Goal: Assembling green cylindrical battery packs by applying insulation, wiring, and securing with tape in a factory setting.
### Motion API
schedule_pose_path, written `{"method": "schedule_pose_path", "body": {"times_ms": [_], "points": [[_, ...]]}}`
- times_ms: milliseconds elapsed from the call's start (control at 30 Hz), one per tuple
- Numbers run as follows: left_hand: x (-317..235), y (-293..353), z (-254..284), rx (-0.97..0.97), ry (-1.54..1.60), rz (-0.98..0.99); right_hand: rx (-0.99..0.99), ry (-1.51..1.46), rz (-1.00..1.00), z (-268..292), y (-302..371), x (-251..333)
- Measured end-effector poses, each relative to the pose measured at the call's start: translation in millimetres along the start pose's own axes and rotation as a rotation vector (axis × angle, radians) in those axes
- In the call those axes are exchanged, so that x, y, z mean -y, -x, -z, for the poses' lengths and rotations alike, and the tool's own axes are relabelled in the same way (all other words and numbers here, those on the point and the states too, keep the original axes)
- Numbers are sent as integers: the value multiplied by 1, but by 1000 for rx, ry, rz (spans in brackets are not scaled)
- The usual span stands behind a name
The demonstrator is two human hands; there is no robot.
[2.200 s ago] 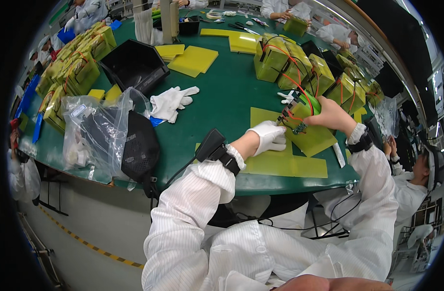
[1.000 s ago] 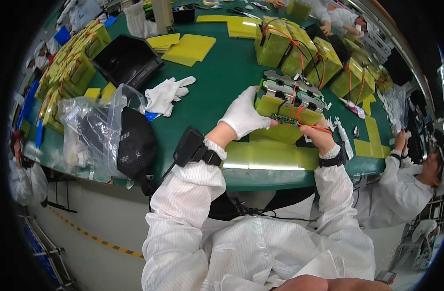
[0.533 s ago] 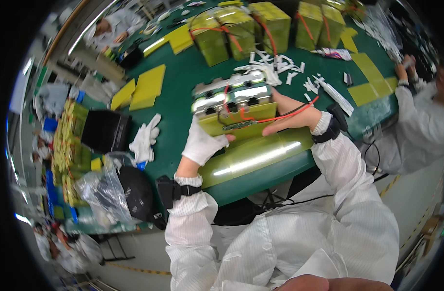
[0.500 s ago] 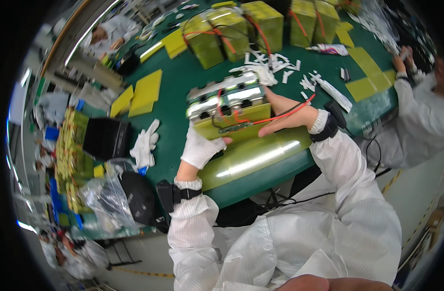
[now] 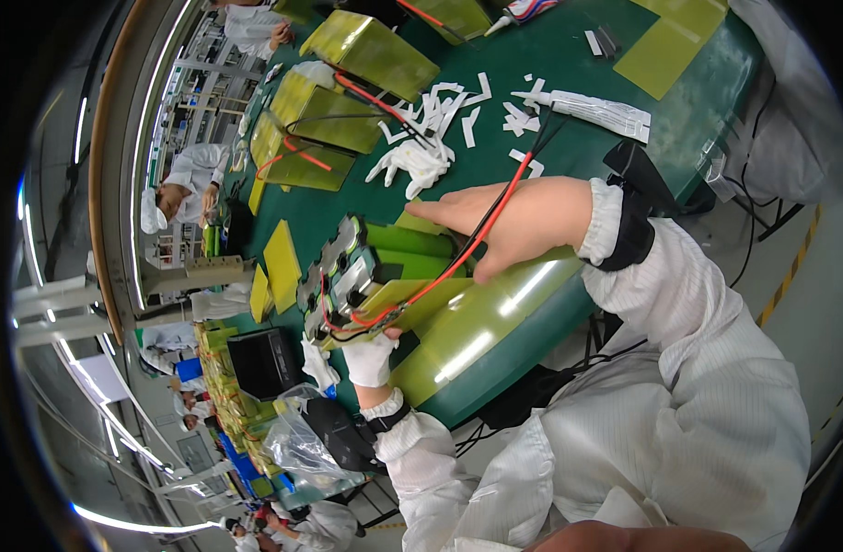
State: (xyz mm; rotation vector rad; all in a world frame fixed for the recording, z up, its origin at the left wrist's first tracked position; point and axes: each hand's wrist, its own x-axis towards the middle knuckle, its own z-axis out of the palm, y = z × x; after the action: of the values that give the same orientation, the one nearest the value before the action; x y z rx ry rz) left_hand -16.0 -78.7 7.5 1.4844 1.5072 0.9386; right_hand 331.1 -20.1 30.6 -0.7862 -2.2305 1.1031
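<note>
A battery pack (image 5: 408, 248) of green cylindrical cells, with metal strips across one end and yellow-green boards along its sides, is tilted above the table. My left hand (image 5: 370, 361), in a white glove with bare fingertips, grips its lower corner beside the metal strips. Around the opposite end reaches my bare right hand (image 5: 532, 219), its fingers at the far board and its thumb by the near one. Red and black wires (image 5: 481, 230) run from the pack up across my right hand. Beneath lies a glossy yellow-green sheet (image 5: 495, 317) on the green table.
Wrapped yellow-green battery packs (image 5: 371, 55) with wires stand at the back. White strips (image 5: 444, 110), a white glove (image 5: 412, 166) and a white tube (image 5: 601, 112) lie beyond my hands. Left are yellow boards (image 5: 282, 262), a black bin (image 5: 260, 363) and a plastic bag (image 5: 302, 442).
The pack has turned and tilted, so its metal-strip end faces left and its green cells show. My right hand's fingers have straightened along the far side. The whole view has swung round.
</note>
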Motion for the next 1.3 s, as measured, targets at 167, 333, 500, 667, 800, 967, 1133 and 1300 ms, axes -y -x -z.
{"method": "schedule_pose_path", "body": {"times_ms": [167,333,500,667,800,967,1133,1300], "points": [[3,0,6,-11,-26,-13,18,240,-86,-2,3,11],[4,-3,11,13,85,-93,-34,172,-48,-8,-2,19],[3,-4,-5,-22,219,-211,-84,74,-39,-22,-18,13],[-3,-4,-11,-4,464,-152,-118,-35,-86,-24,-21,30],[-18,-10,-27,107,687,-32,-198,-163,-193,-23,-19,42],[-30,-7,-35,105,676,26,-118,-256,-276,-16,-21,51],[-40,-9,-43,65,730,117,-127,-388,-160,-22,-21,43],[-38,-10,-43,116,645,93,-47,-669,-10,-25,-22,38]]}}
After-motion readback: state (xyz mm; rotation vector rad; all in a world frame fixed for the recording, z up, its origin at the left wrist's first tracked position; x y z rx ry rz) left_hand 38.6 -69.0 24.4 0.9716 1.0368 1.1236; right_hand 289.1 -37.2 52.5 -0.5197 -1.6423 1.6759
